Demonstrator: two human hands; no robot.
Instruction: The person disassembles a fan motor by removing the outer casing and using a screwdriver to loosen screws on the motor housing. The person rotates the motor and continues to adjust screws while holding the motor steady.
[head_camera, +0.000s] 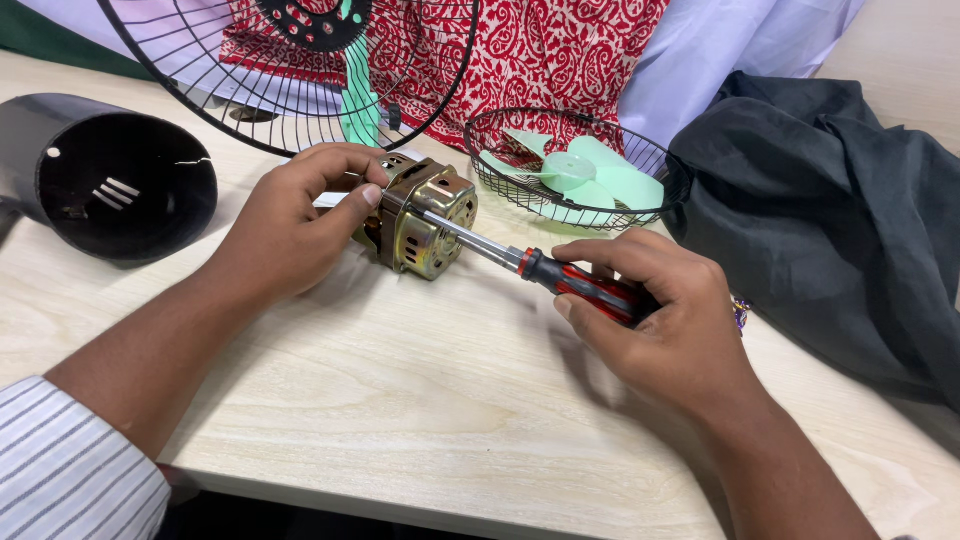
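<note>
In the head view, a brass-coloured motor is seen just above the middle of the frame on a pale wooden table. It is gripped by the left hand, whose fingers are curled closed over its far side. A screwdriver with a red and black handle is clasped in the closed right hand, its tip set against the motor. A black housing lies at upper left, a wire guard at the top, and a basket-like guard holding a green blade at upper centre. Dark cloth is piled at right.

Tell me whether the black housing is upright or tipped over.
Tipped. The black housing lies on its side on the table, its open mouth facing the camera.
</note>
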